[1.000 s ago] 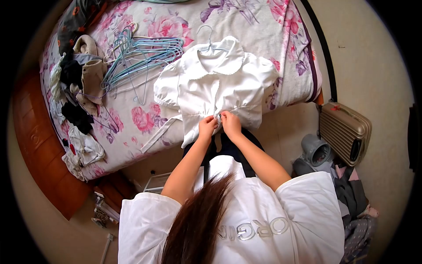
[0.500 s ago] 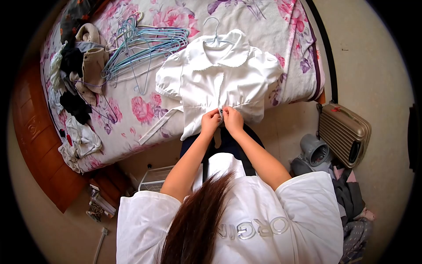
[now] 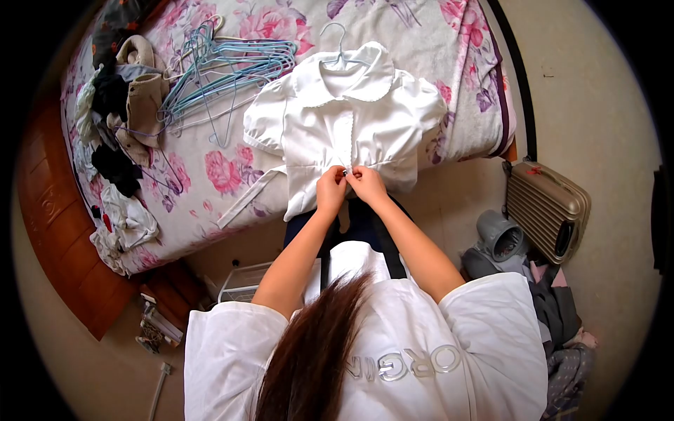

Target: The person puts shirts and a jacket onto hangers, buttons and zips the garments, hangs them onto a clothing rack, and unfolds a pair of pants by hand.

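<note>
The blouse [image 3: 347,133] lay across the bed's [image 3: 210,189] near edge, both hands pinching at its lower front. Left of it, bare bedcover gave open passage. Further left, a tangle of hangers [image 3: 225,77] and a clothes pile [image 3: 119,133] along the left edge blocked reach. The far right corner lay bare.

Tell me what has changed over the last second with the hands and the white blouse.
Both hands have crept up the button placket of the white blouse: the left hand and the right hand now pinch it a little higher, near the waist seam, fingertips together. Nothing was let go. The blouse stays flat on the floral bedspread on its hanger; the pile of hangers is unchanged.
</note>
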### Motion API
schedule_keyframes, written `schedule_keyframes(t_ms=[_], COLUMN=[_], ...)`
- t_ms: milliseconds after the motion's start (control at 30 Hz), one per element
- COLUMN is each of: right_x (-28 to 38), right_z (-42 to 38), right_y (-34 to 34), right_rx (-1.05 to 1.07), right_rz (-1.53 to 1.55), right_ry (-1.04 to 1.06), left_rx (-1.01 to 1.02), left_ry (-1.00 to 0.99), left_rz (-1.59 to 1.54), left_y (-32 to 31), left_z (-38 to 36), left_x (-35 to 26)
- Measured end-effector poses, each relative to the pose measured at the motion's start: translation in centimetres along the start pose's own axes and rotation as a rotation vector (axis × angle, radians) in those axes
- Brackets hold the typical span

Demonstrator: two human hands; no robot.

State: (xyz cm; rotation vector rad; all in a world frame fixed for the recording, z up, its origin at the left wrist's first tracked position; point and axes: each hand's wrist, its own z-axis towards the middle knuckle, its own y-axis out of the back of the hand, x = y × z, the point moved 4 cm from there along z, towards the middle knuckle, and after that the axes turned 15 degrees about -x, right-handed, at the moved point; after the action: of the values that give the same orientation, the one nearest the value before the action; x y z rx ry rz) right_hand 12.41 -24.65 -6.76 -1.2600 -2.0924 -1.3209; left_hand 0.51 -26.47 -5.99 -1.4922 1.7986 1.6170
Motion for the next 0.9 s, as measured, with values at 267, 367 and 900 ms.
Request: schedule_keyframes(t_ms=[267, 367, 900], right_x=[-2.1, -2.2, 0.8], right_z=[1.1, 0.9, 2.8], right_y=[-0.7, -0.8, 1.2], right_rx=[0.075, 0.046, 0.045], right_rz=[0.273, 0.268, 0.161], right_ry=[-0.088, -0.042, 0.203], left_rx=[0.006, 0.012, 0.404], left_ry=[-0.114, -0.140, 0.252], left_rz=[0.024, 0.037, -0.341], left_y=[0.2, 0.1, -0.5], left_z=[-0.1, -0.1, 2.8], left_x=[-2.1, -1.9, 0.7])
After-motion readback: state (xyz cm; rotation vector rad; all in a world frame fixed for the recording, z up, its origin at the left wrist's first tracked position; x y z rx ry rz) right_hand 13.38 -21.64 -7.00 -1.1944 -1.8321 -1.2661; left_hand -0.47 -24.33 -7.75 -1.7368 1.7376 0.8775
